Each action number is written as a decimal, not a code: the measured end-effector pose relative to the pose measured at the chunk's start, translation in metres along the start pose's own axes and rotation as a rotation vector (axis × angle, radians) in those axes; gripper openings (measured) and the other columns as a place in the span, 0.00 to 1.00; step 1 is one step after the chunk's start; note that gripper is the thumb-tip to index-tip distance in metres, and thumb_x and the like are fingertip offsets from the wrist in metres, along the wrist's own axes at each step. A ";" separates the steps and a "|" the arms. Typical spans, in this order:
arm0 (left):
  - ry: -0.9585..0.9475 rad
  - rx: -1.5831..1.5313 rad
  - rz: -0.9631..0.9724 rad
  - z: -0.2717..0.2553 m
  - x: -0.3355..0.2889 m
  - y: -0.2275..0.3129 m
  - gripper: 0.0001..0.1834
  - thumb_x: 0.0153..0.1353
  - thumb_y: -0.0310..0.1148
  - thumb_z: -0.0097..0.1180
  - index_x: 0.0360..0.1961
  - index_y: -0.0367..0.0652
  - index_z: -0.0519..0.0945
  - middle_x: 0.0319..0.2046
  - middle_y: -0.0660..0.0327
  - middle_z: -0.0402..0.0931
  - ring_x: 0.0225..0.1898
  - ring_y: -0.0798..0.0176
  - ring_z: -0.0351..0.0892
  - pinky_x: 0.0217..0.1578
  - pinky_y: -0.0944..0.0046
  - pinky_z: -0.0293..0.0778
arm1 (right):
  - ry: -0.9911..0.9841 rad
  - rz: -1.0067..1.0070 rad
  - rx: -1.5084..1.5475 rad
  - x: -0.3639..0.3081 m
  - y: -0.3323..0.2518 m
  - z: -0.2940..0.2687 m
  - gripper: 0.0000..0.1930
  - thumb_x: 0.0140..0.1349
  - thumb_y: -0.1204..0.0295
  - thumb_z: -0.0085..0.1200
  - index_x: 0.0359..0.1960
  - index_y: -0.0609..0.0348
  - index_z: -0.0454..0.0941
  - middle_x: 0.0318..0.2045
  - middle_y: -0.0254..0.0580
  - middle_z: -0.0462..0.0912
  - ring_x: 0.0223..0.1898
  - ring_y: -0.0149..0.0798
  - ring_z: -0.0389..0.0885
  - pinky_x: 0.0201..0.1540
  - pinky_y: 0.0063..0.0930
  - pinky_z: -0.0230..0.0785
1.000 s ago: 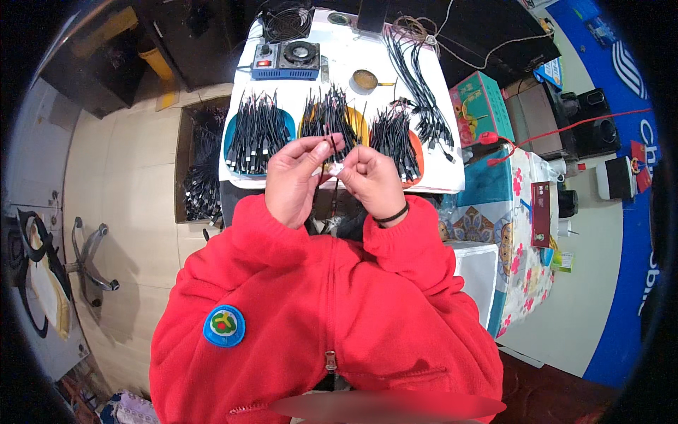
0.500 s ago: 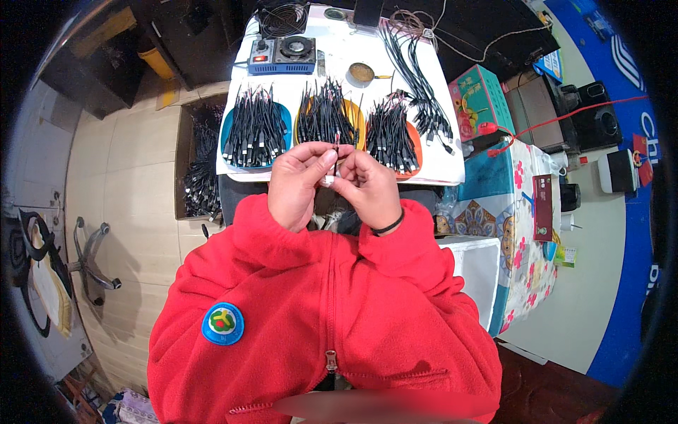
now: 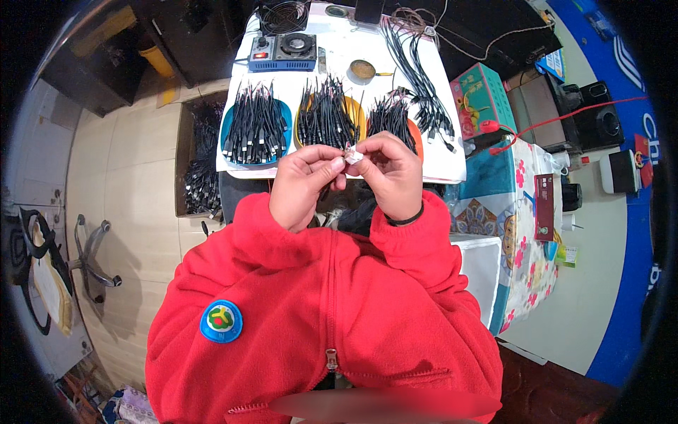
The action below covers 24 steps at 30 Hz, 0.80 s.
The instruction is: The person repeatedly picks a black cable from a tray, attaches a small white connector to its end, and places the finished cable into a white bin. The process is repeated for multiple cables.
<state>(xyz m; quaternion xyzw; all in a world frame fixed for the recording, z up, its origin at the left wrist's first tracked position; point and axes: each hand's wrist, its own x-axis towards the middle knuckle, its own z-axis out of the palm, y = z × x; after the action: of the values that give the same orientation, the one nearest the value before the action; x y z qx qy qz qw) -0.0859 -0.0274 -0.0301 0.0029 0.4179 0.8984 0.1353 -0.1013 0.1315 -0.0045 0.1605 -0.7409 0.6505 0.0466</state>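
Observation:
In front of my chest, at the table's near edge, my two hands meet fingertip to fingertip. My left hand (image 3: 304, 189) is closed, pinching a short black cable just below its bared end (image 3: 348, 147). The thumb and fingers of my right hand (image 3: 397, 178) close on the thin wires at that end. Something whitish covers the right thumb's tip. Most of the cable is hidden by my fingers. Just beyond lie bundles of black cables with metal plugs in a blue tray (image 3: 288, 116), a yellow tray (image 3: 361, 116) and an orange tray (image 3: 418, 141).
On the white-topped table (image 3: 339, 53) stand a blue solder pot (image 3: 284, 54), a small fan (image 3: 282, 18) and a round pan (image 3: 361, 71). Loose black cables (image 3: 422, 88) lie at the far right. A cable-filled box (image 3: 201, 159) is left, a green box (image 3: 482, 99) right.
My right hand has shifted slightly right, and its thumb has risen from lower on the cable to the wire end. My left hand stays nearly in place, still pinching the cable.

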 end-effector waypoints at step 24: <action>-0.131 -0.088 -0.062 -0.002 -0.004 -0.003 0.08 0.61 0.23 0.53 0.40 0.32 0.78 0.27 0.57 0.78 0.22 0.73 0.68 0.25 0.75 0.64 | -0.154 0.397 0.957 -0.013 0.016 0.001 0.07 0.62 0.77 0.52 0.41 0.64 0.72 0.31 0.39 0.79 0.30 0.31 0.78 0.35 0.21 0.70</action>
<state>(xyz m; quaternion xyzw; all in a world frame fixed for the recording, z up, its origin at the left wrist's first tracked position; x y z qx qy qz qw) -0.0818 -0.0285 -0.0333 0.0427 0.3681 0.9092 0.1900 -0.0941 0.1341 -0.0237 0.0680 -0.3781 0.8988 -0.2108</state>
